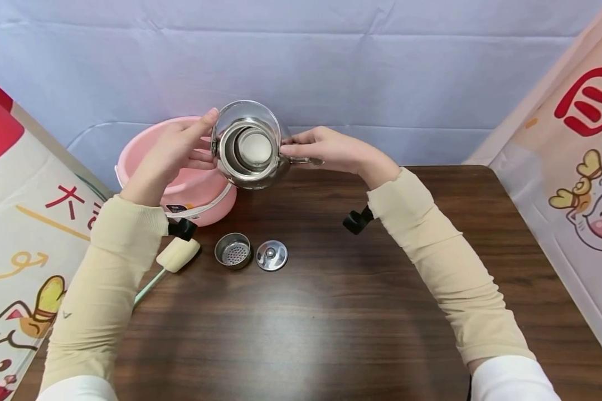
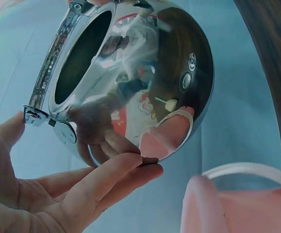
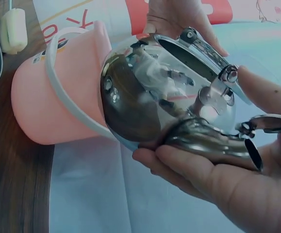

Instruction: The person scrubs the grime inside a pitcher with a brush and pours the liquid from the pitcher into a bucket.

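Both hands cradle the tilted steel kettle (image 1: pixel 248 146) above the pink bucket (image 1: pixel 145 150); left hand (image 1: pixel 173 153) grip open, fingers straight on its side; right hand (image 1: pixel 326 149) grip curled under the spout.

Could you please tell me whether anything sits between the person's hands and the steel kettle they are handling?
Nothing visible does: the left hand and the right hand both hold the steel kettle directly, above the pink bucket.

Your hands hold a steel kettle (image 1: pixel 248 146) above the far left of the wooden table (image 1: pixel 361 312). A pink bucket (image 1: pixel 145 161) blocks the space directly beneath and left. Nearer you, a sponge brush (image 1: pixel 177 255), strainer (image 1: pixel 233 251) and lid (image 1: pixel 272 255) sit left of centre. The right half and near side lie open.
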A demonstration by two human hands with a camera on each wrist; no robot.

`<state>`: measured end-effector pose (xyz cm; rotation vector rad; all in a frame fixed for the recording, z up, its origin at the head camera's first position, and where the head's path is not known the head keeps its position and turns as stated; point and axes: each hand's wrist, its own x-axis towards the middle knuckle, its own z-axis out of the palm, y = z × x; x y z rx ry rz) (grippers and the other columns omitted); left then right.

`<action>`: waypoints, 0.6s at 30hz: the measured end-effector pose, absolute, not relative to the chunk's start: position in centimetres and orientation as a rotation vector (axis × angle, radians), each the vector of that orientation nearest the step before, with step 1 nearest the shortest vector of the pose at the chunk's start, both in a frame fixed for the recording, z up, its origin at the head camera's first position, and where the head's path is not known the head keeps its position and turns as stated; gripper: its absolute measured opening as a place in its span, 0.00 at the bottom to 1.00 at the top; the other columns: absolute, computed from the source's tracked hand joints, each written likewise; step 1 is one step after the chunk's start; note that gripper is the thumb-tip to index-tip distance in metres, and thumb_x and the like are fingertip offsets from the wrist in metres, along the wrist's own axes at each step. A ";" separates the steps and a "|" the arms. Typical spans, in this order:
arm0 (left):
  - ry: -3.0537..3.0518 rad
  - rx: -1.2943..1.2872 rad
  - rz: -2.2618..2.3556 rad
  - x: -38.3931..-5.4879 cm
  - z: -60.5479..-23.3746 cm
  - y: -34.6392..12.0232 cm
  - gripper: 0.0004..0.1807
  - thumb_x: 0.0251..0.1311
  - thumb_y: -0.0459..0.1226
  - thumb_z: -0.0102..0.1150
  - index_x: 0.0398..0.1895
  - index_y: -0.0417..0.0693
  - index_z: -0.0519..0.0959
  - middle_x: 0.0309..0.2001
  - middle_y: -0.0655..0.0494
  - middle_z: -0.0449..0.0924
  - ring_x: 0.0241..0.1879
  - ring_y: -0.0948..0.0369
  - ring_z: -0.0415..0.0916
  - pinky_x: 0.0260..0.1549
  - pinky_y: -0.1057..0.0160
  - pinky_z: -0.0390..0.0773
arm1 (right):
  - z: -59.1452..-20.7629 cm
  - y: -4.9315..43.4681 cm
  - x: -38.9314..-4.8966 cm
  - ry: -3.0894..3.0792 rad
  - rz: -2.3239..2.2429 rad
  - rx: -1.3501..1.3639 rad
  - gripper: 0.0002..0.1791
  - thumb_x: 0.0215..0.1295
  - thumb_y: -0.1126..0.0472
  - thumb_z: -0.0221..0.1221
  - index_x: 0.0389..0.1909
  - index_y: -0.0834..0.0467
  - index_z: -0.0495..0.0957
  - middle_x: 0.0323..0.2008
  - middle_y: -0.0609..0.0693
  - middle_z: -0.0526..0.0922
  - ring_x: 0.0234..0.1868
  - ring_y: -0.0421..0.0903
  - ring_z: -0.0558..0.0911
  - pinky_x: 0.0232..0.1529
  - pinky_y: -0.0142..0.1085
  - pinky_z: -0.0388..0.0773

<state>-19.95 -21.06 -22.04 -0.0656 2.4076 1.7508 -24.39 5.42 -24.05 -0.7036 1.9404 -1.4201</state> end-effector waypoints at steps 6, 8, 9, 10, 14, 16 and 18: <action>2.407 -0.060 1.673 -20.2 -22.6 -19.6 0.44 0.56 0.61 0.45 0.60 0.30 0.62 0.42 0.35 0.74 0.24 0.60 0.81 0.33 0.58 0.79 | -24.7 7.4 -24.3 1.892 -1.423 -0.663 0.25 0.69 0.62 0.45 0.62 0.71 0.59 0.62 0.61 0.64 0.58 0.51 0.70 0.58 0.40 0.65; 2.420 -0.077 1.652 -20.2 -23.0 -19.1 0.44 0.55 0.62 0.46 0.56 0.30 0.65 0.39 0.39 0.76 0.24 0.60 0.81 0.33 0.59 0.79 | -25.0 8.0 -24.3 1.893 -1.409 -0.653 0.25 0.69 0.61 0.44 0.62 0.71 0.58 0.63 0.61 0.63 0.60 0.51 0.68 0.59 0.41 0.64; 2.429 -0.086 1.634 -20.2 -23.2 -18.9 0.43 0.54 0.63 0.47 0.54 0.31 0.66 0.37 0.42 0.77 0.24 0.60 0.81 0.33 0.59 0.79 | -25.1 8.2 -24.2 1.896 -1.403 -0.649 0.25 0.69 0.61 0.44 0.62 0.71 0.59 0.62 0.61 0.63 0.60 0.51 0.68 0.59 0.41 0.65; 2.434 -0.087 1.629 -20.2 -23.5 -18.7 0.43 0.54 0.63 0.46 0.53 0.31 0.67 0.35 0.44 0.77 0.24 0.60 0.81 0.32 0.59 0.79 | -25.3 8.5 -24.2 1.901 -1.399 -0.643 0.25 0.69 0.60 0.44 0.62 0.71 0.60 0.62 0.62 0.64 0.60 0.50 0.69 0.58 0.40 0.65; 2.432 -0.104 1.597 -20.3 -24.3 -17.8 0.41 0.54 0.64 0.46 0.48 0.31 0.68 0.31 0.44 0.77 0.23 0.59 0.80 0.31 0.58 0.80 | -25.8 9.3 -23.8 1.902 -1.395 -0.615 0.24 0.70 0.59 0.44 0.60 0.72 0.62 0.59 0.64 0.68 0.57 0.49 0.72 0.55 0.39 0.69; 2.402 -0.094 1.599 -20.4 -24.6 -17.3 0.42 0.56 0.63 0.44 0.51 0.29 0.67 0.35 0.38 0.76 0.23 0.58 0.80 0.32 0.57 0.80 | -26.1 9.6 -23.6 1.897 -1.403 -0.593 0.24 0.70 0.59 0.44 0.59 0.74 0.62 0.57 0.65 0.68 0.55 0.49 0.73 0.54 0.39 0.70; 2.363 -0.093 1.588 -20.4 -24.9 -16.9 0.43 0.57 0.62 0.43 0.54 0.28 0.65 0.41 0.33 0.74 0.26 0.57 0.80 0.34 0.57 0.79 | -26.3 9.9 -23.5 1.904 -1.402 -0.565 0.25 0.70 0.58 0.43 0.58 0.74 0.62 0.57 0.65 0.68 0.54 0.48 0.74 0.53 0.38 0.71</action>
